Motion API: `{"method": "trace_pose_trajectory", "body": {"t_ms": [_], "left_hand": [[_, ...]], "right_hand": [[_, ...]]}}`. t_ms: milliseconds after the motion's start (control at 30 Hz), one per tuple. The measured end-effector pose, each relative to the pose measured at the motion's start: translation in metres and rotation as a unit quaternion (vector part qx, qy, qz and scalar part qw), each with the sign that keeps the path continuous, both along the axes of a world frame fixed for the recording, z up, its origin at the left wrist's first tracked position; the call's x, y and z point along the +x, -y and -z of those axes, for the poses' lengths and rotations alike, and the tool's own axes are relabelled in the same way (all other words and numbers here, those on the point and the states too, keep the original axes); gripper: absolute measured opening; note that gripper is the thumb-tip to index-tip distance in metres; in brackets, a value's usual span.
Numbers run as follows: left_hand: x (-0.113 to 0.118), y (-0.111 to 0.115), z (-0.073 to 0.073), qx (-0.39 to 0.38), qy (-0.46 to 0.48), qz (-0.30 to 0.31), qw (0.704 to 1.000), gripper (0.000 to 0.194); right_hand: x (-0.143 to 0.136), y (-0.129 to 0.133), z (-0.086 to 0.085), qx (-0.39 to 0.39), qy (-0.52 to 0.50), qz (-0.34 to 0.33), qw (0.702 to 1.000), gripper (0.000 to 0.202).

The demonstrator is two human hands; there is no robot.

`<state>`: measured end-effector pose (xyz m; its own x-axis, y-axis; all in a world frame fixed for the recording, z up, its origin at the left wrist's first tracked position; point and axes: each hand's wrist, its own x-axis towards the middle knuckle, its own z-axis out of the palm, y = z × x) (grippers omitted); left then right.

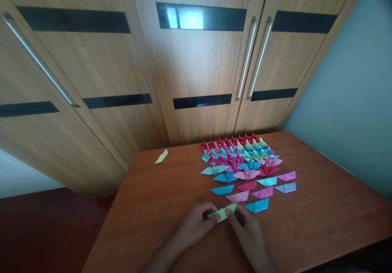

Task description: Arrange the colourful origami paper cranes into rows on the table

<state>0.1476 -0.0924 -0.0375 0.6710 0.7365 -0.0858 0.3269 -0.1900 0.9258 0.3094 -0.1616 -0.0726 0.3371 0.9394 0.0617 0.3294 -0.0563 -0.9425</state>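
Between both hands, just above the wooden table (137, 224), is a light green folded paper (223, 213). My left hand (199, 222) pinches its left end between thumb and fingers. The thumb of my right hand (246, 224) presses on it nearer the right end, with the fingers behind. Right beyond my hands lie several flat folded paper pieces, among them a bright blue one (257, 205), a pink one (237, 196) and a teal one (222, 189). Farther back stand rows of paper cranes (227, 176) in red, pink, blue, yellow and green.
A pale yellow folded paper (161, 156) lies alone near the table's far left corner. Behind the table rises a wooden wardrobe (202, 69) with long metal handles (246, 58). A pale wall (349, 101) borders the right side.
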Motion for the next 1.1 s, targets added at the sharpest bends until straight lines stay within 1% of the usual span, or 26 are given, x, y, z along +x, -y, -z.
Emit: {"method": "trace_pose_trajectory", "body": {"t_ms": [67,133,233,300,367,433,500,567,633,733,800,900,1000,1100], "left_hand": [[-0.002,-0.002,0.003,-0.015,0.003,-0.004,1.0,0.022],[-0.005,-0.005,0.006,-0.016,-0.001,-0.014,1.0,0.019],[-0.01,-0.011,0.01,-0.011,-0.001,-0.033,0.999,0.018],[-0.012,-0.015,0.013,-0.01,0.001,-0.047,0.999,0.02],[-0.014,-0.018,0.015,-0.006,-0.003,-0.058,0.998,0.022],[-0.016,-0.02,0.017,-0.001,-0.008,-0.061,0.998,0.022],[-0.017,-0.02,0.018,0.003,-0.01,-0.06,0.998,0.022],[-0.018,-0.021,0.017,0.009,-0.009,-0.061,0.998,0.022],[-0.019,-0.021,0.016,0.019,-0.009,-0.066,0.998,0.022],[-0.02,-0.021,0.015,0.032,-0.016,-0.071,0.997,0.022],[-0.021,-0.021,0.014,0.038,-0.023,-0.069,0.997,0.022],[-0.021,-0.021,0.013,0.046,-0.027,-0.07,0.996,0.023],[-0.021,-0.021,0.012,0.044,-0.029,-0.073,0.996,0.022],[-0.021,-0.021,0.011,0.042,-0.028,-0.073,0.996,0.022]], "right_hand": [[0.01,0.002,0.0,0.003,-0.013,0.023,1.0,0.031],[0.027,0.004,-0.001,0.005,-0.034,0.056,0.998,0.031],[0.068,0.009,-0.003,0.008,-0.064,0.11,0.992,0.038],[0.102,0.014,-0.003,-0.009,-0.053,0.15,0.987,0.043],[0.134,0.021,-0.001,-0.033,-0.008,0.193,0.981,0.046],[0.161,0.026,0.002,-0.096,0.076,0.239,0.963,0.047],[0.178,0.03,0.005,-0.159,0.16,0.25,0.942,0.047],[0.185,0.031,0.007,-0.205,0.233,0.234,0.921,0.046],[0.184,0.031,0.006,-0.249,0.286,0.211,0.901,0.047],[0.178,0.028,0.002,-0.308,0.33,0.19,0.872,0.052],[0.175,0.026,-0.001,-0.328,0.351,0.188,0.857,0.056],[0.174,0.023,-0.005,-0.342,0.369,0.183,0.845,0.059],[0.175,0.021,-0.007,-0.345,0.373,0.177,0.843,0.06],[0.176,0.021,-0.007,-0.341,0.379,0.187,0.84,0.06]]}}
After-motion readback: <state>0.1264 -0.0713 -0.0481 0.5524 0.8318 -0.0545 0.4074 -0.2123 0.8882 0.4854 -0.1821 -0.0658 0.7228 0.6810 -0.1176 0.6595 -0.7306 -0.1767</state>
